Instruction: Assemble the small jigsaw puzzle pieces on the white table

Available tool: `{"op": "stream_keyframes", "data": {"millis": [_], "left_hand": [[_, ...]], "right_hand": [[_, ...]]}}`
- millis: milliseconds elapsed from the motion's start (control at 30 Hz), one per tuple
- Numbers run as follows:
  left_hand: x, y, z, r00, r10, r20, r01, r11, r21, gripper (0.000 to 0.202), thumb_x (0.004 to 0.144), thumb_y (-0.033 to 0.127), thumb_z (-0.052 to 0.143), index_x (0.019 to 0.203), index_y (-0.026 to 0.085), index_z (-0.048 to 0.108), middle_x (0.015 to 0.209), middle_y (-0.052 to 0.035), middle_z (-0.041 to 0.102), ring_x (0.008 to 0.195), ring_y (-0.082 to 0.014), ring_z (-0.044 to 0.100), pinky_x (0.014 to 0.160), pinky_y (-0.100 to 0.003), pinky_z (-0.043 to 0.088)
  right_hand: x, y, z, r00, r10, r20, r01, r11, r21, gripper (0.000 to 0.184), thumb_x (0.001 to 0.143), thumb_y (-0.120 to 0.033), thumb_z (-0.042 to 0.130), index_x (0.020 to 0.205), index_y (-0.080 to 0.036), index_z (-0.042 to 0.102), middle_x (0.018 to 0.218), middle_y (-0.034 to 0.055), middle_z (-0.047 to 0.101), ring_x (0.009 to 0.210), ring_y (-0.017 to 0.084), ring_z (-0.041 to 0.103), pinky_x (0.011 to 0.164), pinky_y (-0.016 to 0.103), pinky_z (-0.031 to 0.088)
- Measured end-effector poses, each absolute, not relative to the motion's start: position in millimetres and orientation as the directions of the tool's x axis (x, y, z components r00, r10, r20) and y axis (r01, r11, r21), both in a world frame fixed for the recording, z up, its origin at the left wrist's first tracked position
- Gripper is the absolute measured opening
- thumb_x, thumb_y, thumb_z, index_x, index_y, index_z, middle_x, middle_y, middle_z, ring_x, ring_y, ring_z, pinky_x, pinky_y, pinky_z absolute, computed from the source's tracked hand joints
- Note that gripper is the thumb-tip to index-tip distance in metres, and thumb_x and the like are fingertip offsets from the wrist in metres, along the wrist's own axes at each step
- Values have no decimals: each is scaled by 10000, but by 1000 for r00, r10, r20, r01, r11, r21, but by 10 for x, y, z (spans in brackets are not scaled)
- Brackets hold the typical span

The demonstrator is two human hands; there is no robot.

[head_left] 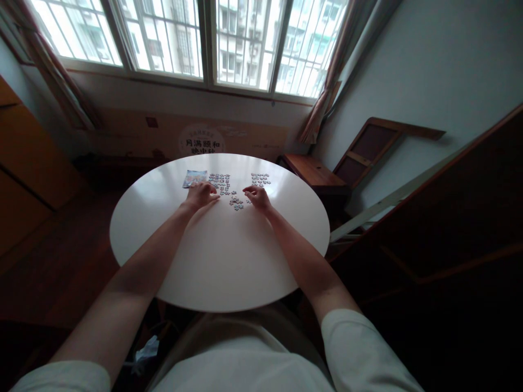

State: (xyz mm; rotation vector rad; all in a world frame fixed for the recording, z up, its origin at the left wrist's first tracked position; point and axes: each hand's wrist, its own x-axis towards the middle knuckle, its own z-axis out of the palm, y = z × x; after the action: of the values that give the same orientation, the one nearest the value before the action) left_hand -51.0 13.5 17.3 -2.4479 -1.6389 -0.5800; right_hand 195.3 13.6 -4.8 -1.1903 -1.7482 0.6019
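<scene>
Over the round white table, my left hand rests with its fingers curled in, beside a small printed picture sheet. Whether a piece is between its fingertips is too small to tell. My right hand is bent in a pinch just below a block of puzzle pieces set out in rows; what its fingertips hold, if anything, cannot be made out. Another group of laid-out puzzle pieces lies right of the sheet, partly behind my left hand. A loose heap of puzzle pieces sits between both hands.
Beyond the table stand a low wooden bench and a long printed box by the wall under the barred windows. A folded wooden frame leans at the right wall. A large dark panel slants close on my right.
</scene>
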Motion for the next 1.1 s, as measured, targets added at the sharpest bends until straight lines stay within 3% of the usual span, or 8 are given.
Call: {"op": "stream_keyframes", "data": {"millis": [167, 333, 533, 767, 1100], "left_hand": [[-400, 138, 200, 429, 803, 414, 849, -515, 118, 256, 866, 330, 551, 997, 205, 732, 982, -75, 698, 901, -221, 608, 865, -360, 422], [-220, 78, 143, 592, 721, 360, 756, -652, 61, 363, 900, 228, 462, 1209, 261, 651, 1225, -85, 619, 1108, -262, 523, 957, -413, 363], [-144, 27, 45, 600, 733, 320, 751, -654, 89, 317, 903, 285, 491, 1152, 311, 686, 1241, -79, 603, 1139, -297, 457, 942, -421, 349], [-176, 43, 124, 623, 710, 329, 717, -686, 122, 250, 885, 225, 490, 951, 227, 731, 1069, -90, 686, 1073, -274, 524, 940, -421, 337], [-148, -2, 192, 578, 737, 350, 761, -642, 96, 217, 858, 239, 528, 862, 211, 744, 964, -102, 711, 995, -263, 601, 918, -422, 386]], "right_hand": [[1959, 115, -98, -248, 840, 482, 725, 491, -484, 262, 808, -95, 548, 927, -193, 759, 883, 71, 646, 812, 178, 592, 842, 344, 482], [1917, 8, -59, -300, 865, 402, 813, 452, -366, 310, 858, -151, 577, 1081, -298, 734, 1049, 81, 611, 996, 243, 529, 922, 399, 421], [1895, -83, -23, -364, 863, 349, 799, 483, -359, 208, 880, -315, 616, 1039, -336, 748, 1060, 74, 612, 1047, 262, 473, 941, 411, 376], [1914, -52, -18, -318, 867, 384, 802, 462, -378, 149, 855, -273, 644, 936, -272, 769, 1019, 82, 620, 1037, 256, 491, 929, 393, 387], [1918, -22, -39, -330, 840, 430, 777, 501, -381, 161, 845, -234, 636, 952, -234, 757, 997, 90, 630, 1018, 249, 520, 934, 394, 390]]}}
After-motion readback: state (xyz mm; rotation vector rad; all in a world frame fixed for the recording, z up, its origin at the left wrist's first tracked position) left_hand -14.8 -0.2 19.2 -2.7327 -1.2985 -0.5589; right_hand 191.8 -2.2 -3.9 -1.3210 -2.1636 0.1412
